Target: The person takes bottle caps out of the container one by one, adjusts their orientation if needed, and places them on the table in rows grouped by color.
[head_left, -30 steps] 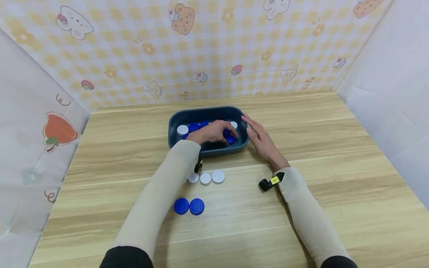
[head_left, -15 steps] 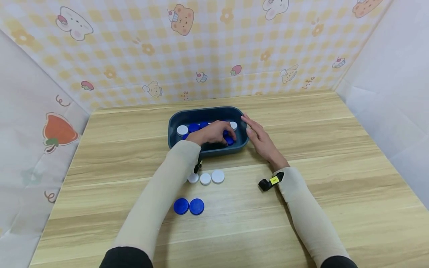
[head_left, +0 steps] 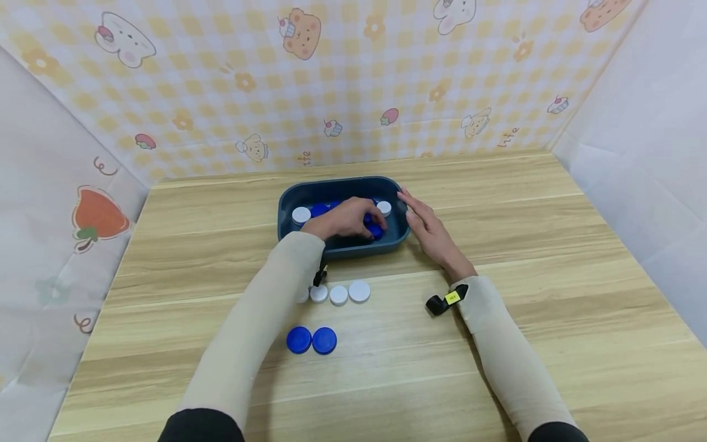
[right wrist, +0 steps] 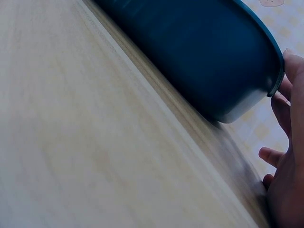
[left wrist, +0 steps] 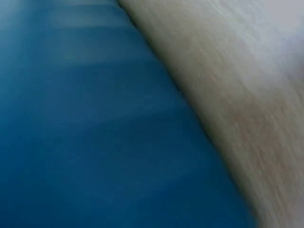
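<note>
Partly behind sleeve | white cap | left hand pinching blue cap | right hand spread

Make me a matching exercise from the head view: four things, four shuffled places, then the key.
1. Left hand
2. Right hand
3. Pair of blue discs
4. Row of white discs

A. On the table, nearer the tray
B. At the tray's right-hand end
C. On the table, farther from the tray
D. Inside the tray

Pairs: 1-D, 2-B, 3-C, 4-A

One tray; at least six white caps, six blue caps
</note>
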Demonstrator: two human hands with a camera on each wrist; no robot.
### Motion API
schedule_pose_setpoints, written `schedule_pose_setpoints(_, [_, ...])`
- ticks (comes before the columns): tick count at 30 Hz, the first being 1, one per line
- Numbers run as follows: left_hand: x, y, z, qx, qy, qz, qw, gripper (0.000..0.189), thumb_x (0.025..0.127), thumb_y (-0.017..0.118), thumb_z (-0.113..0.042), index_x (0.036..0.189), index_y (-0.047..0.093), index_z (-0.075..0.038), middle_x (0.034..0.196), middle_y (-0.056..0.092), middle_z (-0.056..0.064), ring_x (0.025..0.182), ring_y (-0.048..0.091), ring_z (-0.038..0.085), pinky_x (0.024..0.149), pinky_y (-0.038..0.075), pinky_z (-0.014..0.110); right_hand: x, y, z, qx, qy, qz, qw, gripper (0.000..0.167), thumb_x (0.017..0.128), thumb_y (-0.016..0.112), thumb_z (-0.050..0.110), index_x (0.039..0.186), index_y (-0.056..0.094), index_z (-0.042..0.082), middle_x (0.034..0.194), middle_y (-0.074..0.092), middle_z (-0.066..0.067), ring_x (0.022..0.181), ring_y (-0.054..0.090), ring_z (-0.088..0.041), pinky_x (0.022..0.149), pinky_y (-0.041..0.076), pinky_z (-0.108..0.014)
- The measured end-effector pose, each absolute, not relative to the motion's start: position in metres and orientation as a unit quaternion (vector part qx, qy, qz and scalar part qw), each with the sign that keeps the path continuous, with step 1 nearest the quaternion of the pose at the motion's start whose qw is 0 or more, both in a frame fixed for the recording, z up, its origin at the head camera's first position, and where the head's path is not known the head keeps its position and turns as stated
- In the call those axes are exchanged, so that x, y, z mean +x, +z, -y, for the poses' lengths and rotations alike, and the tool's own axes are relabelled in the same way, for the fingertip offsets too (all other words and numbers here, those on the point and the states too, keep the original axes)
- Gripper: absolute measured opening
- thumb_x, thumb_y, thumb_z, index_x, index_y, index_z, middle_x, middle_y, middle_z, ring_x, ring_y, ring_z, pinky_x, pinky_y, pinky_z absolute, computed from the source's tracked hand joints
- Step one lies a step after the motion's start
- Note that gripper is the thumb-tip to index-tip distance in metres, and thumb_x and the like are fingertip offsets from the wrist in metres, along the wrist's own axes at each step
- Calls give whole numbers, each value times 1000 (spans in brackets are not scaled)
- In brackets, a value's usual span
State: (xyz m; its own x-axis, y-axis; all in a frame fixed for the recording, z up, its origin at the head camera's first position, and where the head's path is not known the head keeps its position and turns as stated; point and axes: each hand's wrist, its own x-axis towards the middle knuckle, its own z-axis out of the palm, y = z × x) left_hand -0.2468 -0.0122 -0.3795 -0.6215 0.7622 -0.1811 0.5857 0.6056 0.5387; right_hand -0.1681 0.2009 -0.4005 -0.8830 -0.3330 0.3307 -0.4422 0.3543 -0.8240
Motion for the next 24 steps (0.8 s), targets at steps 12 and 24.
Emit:
schedule_pose_setpoints(12, [-234, -345, 49, 382, 345, -846, 139, 24, 84, 75, -17, 108, 72, -18, 108, 59, -1, 72, 50, 23, 63, 40, 30, -165, -396, -198, 239, 511, 824, 54, 42, 102, 38, 4, 143, 38, -2, 152, 26, -19, 140, 21, -36, 110, 15, -52])
schedule_pose_setpoints(24, [-187, -321, 67, 465, 297, -828, 102, 25, 83, 76, -13, 108, 73, -15, 105, 57, 0, 72, 48, 17, 63, 42, 28, -166, -396, -198, 229, 513, 826, 50, 42, 102, 39, 6, 143, 38, -2, 153, 26, -18, 140, 19, -38, 110, 15, -54])
